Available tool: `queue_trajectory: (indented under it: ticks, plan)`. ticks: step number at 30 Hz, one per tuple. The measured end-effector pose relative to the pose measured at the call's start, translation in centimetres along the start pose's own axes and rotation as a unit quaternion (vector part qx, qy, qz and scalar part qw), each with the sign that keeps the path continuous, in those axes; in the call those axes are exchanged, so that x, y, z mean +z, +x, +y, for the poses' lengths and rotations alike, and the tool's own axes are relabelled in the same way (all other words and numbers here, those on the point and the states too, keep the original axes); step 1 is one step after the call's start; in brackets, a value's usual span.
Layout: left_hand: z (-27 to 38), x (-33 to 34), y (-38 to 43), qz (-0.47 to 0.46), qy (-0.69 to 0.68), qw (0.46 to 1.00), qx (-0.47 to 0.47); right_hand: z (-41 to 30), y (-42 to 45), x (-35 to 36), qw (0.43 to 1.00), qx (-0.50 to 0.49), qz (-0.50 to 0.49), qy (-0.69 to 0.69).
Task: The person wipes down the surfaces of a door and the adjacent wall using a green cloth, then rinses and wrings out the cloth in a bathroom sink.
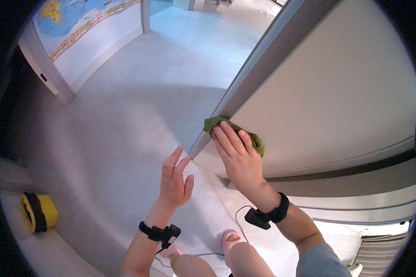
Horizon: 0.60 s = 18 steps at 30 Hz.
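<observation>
My right hand (241, 155) lies flat over a green cloth (258, 140), pressing it against the lower part of a pale door (332, 90) close to its grey edge strip (256, 65). To the left, my left hand (176, 178) is raised above the floor with its fingers apart and nothing in it. Each wrist carries a black strap with a small black box and a cable. Part of the cloth is hidden beneath my right fingers.
Pale floor (124, 138) stretches through a doorway past a wall with a world map (79, 20). A yellow and black object (40, 213) sits at the lower left. My feet in pink slippers (231, 237) are below; a grey pleated item (381, 254) is at the lower right.
</observation>
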State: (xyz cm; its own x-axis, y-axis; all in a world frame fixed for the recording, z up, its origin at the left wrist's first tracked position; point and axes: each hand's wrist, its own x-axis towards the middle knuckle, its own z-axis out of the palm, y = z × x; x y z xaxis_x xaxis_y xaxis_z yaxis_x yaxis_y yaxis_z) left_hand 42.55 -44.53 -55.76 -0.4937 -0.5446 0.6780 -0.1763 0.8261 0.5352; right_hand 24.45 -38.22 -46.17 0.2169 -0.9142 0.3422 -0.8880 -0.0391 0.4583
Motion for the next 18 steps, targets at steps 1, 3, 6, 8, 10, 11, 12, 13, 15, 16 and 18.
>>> queue_trajectory:
  ticks: [1, 3, 6, 8, 10, 11, 12, 13, 15, 16, 18]
  plan:
    - [0.0, -0.3, 0.2, 0.005, 0.005, 1.000, -0.010, 0.2, 0.8, 0.6, 1.000, 0.000, -0.003, 0.002]
    - [0.2, -0.9, 0.9, 0.019, 0.018, 0.999, -0.026, 1.1, 2.4, 0.8, 1.000, 0.002, -0.010, 0.020]
    - [0.5, -2.0, 2.4, 0.041, 0.018, 0.998, -0.037, 3.2, 5.3, -0.8, 1.000, 0.013, -0.003, -0.002]
    - [1.0, -2.6, 3.4, 0.055, 0.020, 0.998, -0.036, 5.6, 6.8, -2.4, 0.999, 0.013, 0.045, 0.017]
    - [1.6, -3.2, 4.6, 0.060, 0.029, 0.997, -0.032, 7.6, 7.0, -4.1, 0.997, 0.009, 0.078, 0.011]
    - [1.9, -3.6, 5.2, 0.068, 0.032, 0.997, -0.029, 8.4, 7.1, -5.0, 0.997, 0.007, 0.081, 0.000]
    - [2.3, -4.0, 5.6, 0.076, 0.035, 0.996, -0.027, 9.2, 7.1, -5.9, 0.996, 0.005, 0.084, -0.011]
    - [2.7, -4.4, 6.7, 0.085, 0.037, 0.995, -0.026, 10.4, 7.6, -6.9, 0.996, 0.002, 0.086, -0.023]
    - [3.4, -4.9, 6.9, 0.084, 0.050, 0.995, -0.030, 12.1, 7.6, -8.1, 0.995, 0.019, 0.093, -0.039]
    - [3.5, -4.9, 6.6, 0.082, 0.057, 0.995, -0.031, 12.6, 7.3, -8.5, 0.993, 0.030, 0.106, -0.042]
    - [3.5, -4.9, 6.2, 0.072, 0.082, 0.994, -0.023, 13.3, 6.7, -9.2, 0.989, 0.056, 0.129, -0.047]
